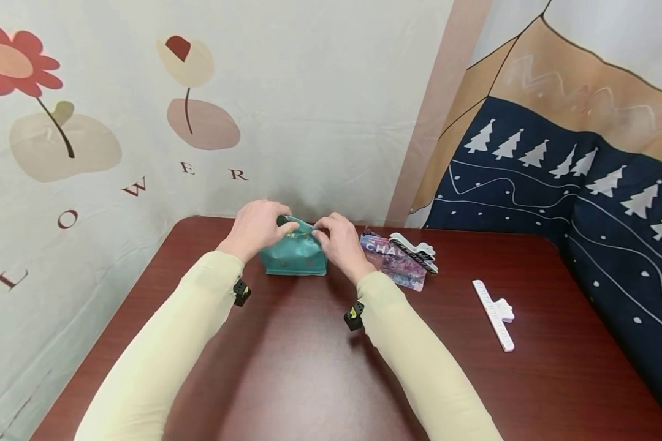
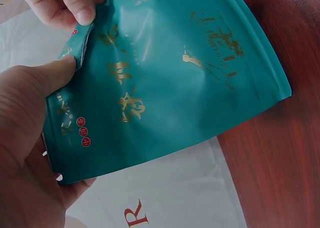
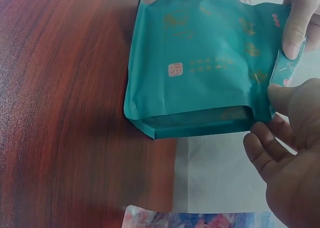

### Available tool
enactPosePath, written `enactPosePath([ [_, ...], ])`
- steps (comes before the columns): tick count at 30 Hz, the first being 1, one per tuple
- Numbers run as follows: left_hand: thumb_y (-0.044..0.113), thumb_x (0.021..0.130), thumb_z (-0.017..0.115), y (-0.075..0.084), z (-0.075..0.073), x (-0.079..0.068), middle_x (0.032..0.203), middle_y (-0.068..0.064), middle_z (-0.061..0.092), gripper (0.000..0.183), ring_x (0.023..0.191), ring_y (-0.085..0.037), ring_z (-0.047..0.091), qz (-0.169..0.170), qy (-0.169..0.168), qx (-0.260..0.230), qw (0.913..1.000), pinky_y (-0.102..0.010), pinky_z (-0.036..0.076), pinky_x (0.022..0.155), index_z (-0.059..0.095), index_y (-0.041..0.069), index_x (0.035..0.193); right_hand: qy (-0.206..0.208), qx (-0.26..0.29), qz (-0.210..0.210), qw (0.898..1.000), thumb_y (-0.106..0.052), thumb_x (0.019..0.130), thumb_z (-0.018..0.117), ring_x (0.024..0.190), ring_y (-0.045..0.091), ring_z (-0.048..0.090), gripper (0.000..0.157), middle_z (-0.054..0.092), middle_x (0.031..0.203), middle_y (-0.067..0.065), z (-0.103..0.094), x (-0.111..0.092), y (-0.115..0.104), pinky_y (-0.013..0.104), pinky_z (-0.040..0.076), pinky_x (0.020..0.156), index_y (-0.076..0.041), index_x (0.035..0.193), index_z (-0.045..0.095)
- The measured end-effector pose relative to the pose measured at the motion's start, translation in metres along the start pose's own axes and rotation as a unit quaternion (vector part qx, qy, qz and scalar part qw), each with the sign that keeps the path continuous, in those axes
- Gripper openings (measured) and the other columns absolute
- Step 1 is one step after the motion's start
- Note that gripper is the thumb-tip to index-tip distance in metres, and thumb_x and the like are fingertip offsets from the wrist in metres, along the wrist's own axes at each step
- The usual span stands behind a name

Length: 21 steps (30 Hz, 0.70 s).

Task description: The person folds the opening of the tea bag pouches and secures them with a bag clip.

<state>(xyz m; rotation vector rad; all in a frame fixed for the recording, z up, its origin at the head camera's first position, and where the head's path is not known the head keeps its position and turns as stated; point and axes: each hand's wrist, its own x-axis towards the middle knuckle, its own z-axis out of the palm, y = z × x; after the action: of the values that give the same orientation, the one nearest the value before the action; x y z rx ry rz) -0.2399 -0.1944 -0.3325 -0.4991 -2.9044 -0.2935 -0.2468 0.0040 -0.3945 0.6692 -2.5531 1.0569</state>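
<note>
A: How's the grip?
B: The left hand [image 1: 259, 228] and right hand [image 1: 342, 246] both pinch the folded top [image 3: 284, 75] of the glossy teal gold-printed bag [image 1: 296, 257], upright on the reddish-brown wooden table [image 1: 309, 373]
A: What could go wrong?
B: If either thumb eases off, the folded top may spring open. Just right of the bag, a careless wrist could nudge the flat purple-and-blue packet [image 1: 399, 269]. Farther right of the bag lies the long white plastic clip [image 1: 493, 315]; reaching over might loosen the pinch

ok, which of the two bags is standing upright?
The teal bag, its top pinched by the left hand and right hand. The purple patterned bag, to its right, lies on the table, untouched.
</note>
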Motion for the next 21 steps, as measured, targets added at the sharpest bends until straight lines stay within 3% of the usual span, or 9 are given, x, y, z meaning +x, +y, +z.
enactPosePath([
  [5,0.041,0.094,0.076,-0.0019,0.0031,-0.0002,0.108,-0.011,0.078,0.038,0.087,-0.032,0.071,-0.006,0.016,0.031,0.9994,-0.044,0.054,0.073,0.079,0.01,0.116,0.0,-0.003,0.001,1.0,-0.013,0.098,0.072,0.091,0.026,0.063,0.01,0.067,0.098,0.01,0.0028,-0.001,0.0015,0.041,0.053,0.084,-0.006,0.102,0.078],
  [10,0.043,0.093,0.077,-0.0011,0.0055,0.0009,0.104,-0.009,0.078,0.038,0.086,-0.03,0.071,-0.011,0.025,0.046,0.9986,-0.044,0.054,0.074,0.08,0.012,0.114,0.003,-0.007,-0.005,1.0,-0.013,0.097,0.073,0.093,0.027,0.065,0.01,0.069,0.098,0.01,0.0049,-0.001,0.0028,0.041,0.053,0.085,-0.005,0.101,0.078],
  [14,0.043,0.093,0.077,-0.0005,0.0069,0.0024,0.105,-0.009,0.078,0.037,0.084,-0.03,0.071,-0.012,0.021,0.04,0.9989,-0.045,0.057,0.069,0.08,0.013,0.114,0.0,-0.01,0.001,1.0,-0.013,0.097,0.073,0.097,0.029,0.066,0.011,0.069,0.099,0.01,0.0053,-0.0013,0.0028,0.042,0.053,0.087,-0.005,0.103,0.079],
  [21,0.044,0.092,0.078,-0.0022,0.0073,0.0018,0.108,-0.008,0.077,0.038,0.09,-0.031,0.071,-0.021,0.019,0.019,0.9994,-0.047,0.057,0.072,0.079,0.013,0.114,-0.001,-0.008,-0.005,1.0,-0.013,0.098,0.072,0.093,0.027,0.065,0.013,0.069,0.1,0.01,0.0035,-0.001,0.0035,0.041,0.053,0.084,-0.005,0.106,0.078],
])
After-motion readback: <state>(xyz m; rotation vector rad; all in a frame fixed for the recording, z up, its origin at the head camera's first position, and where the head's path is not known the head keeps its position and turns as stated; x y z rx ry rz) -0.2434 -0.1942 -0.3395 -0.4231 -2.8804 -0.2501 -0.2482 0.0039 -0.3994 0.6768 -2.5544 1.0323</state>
